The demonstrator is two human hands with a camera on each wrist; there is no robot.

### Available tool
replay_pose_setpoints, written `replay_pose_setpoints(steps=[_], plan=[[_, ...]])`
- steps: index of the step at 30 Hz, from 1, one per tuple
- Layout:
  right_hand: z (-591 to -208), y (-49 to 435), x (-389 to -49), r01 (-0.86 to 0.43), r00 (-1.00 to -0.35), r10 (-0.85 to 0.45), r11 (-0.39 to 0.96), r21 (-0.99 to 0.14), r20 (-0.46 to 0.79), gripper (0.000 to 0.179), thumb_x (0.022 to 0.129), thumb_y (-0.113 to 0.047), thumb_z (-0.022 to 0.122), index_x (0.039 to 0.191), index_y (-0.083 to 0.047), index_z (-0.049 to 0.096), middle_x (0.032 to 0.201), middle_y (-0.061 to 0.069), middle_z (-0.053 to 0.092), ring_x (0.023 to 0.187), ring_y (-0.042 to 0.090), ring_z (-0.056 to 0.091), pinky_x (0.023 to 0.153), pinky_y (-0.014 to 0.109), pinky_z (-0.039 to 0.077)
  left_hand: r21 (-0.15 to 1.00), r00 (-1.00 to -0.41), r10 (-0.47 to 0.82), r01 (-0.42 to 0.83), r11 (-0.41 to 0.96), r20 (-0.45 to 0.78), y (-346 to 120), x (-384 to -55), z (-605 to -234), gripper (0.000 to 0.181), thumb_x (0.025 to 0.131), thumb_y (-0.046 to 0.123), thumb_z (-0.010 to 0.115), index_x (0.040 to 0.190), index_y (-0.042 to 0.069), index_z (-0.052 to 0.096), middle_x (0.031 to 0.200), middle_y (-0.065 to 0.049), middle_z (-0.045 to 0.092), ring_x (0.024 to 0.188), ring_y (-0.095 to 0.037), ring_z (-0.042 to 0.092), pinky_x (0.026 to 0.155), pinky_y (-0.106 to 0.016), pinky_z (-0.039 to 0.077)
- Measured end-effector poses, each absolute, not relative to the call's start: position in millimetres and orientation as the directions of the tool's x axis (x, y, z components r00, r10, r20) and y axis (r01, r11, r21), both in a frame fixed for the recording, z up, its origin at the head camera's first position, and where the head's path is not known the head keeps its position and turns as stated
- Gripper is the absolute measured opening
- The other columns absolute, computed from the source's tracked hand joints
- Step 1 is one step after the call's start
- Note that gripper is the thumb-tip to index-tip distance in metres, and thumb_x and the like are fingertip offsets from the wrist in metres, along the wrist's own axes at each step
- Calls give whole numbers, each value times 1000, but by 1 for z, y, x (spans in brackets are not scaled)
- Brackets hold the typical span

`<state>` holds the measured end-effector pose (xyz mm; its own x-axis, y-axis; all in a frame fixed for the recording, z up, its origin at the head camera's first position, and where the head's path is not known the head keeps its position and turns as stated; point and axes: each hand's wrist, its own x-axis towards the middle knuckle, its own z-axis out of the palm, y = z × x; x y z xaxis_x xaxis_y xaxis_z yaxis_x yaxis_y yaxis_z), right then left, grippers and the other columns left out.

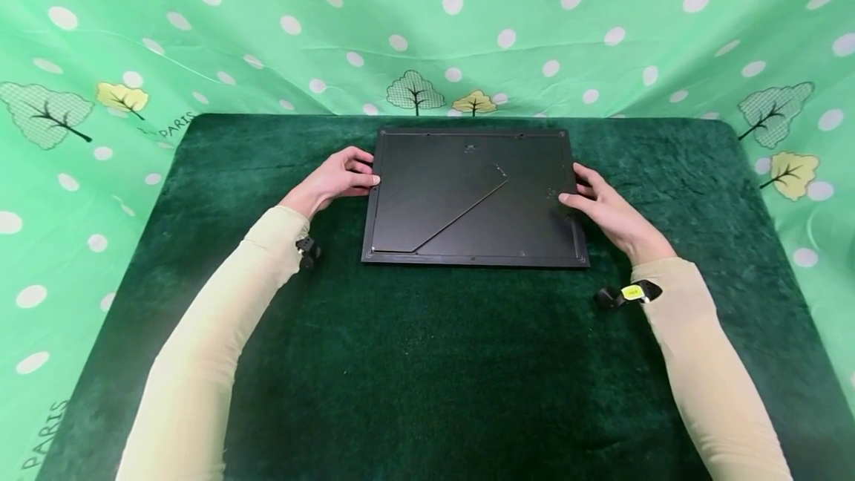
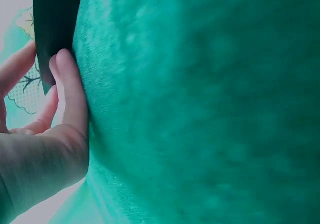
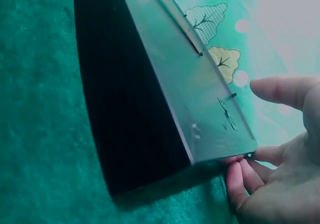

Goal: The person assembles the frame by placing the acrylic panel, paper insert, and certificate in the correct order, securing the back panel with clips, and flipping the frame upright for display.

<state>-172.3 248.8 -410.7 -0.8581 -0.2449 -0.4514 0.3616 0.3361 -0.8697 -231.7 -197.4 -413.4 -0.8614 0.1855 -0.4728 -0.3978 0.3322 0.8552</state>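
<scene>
A black picture frame (image 1: pixel 461 199) lies face down on a dark green cloth, its back panel upward. A thin bent line (image 1: pixel 461 217) runs across that panel. At the frame's left edge, my left hand (image 1: pixel 337 177) grips the rim between thumb and fingers. The left wrist view shows fingertips (image 2: pixel 64 58) against the dark rim (image 2: pixel 57 18). My right hand (image 1: pixel 611 214) holds the right edge. In the right wrist view its fingers (image 3: pixel 237 181) curl at the frame's corner, while the thumb (image 3: pixel 270 88) stands raised apart from the panel.
Dark green plush cloth (image 1: pixel 414 362) covers the table. Behind and beside it hangs a light green curtain (image 1: pixel 487 58) with white dots and printed trees. Black straps (image 1: pixel 621 295) with devices sit at both wrists.
</scene>
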Motion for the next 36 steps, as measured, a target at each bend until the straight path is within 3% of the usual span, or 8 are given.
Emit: replay_pose_setpoints(steps=[6,11,20,27,36], plan=[[-408,247,-172,379,-848,-252,324,-867,-466,91,97,-32,59,155,-20,-10,158,13,-9,144,31,-3,112,53,10,816,-829,193,-425,392,-525,-195,-239,-404,45,89,4,68,123,-1,40,112,-15,46,86,-20,61,80,-39,54],[-409,245,-170,398,-840,-255,310,-863,-479,91,97,-29,59,155,-20,-11,158,12,-12,144,32,-6,112,54,6,790,-804,214,-428,440,-555,-192,-241,-397,47,89,1,67,122,-3,35,111,-16,41,84,-23,57,78,-39,55],[-407,244,-168,411,-840,-232,320,-854,-491,91,98,-31,58,154,-23,-14,158,8,-17,144,32,-8,112,54,6,763,-811,218,-368,531,-543,-181,-242,-392,33,91,-1,62,108,1,34,95,-13,44,76,-18,52,76,-39,55],[-407,244,-168,389,-838,-244,360,-848,-488,92,97,-35,58,154,-23,-13,158,8,-16,144,31,-6,112,56,8,779,-798,236,-399,483,-555,-187,-240,-393,37,92,0,62,115,0,33,101,-13,40,79,-20,52,81,-41,53],[-407,248,-171,400,-830,-263,334,-853,-492,89,98,-31,56,154,-23,-13,158,10,-16,144,32,-9,111,57,2,795,-794,253,-410,447,-552,-190,-241,-398,39,92,3,64,114,2,32,106,-13,36,85,-22,52,79,-38,54]])
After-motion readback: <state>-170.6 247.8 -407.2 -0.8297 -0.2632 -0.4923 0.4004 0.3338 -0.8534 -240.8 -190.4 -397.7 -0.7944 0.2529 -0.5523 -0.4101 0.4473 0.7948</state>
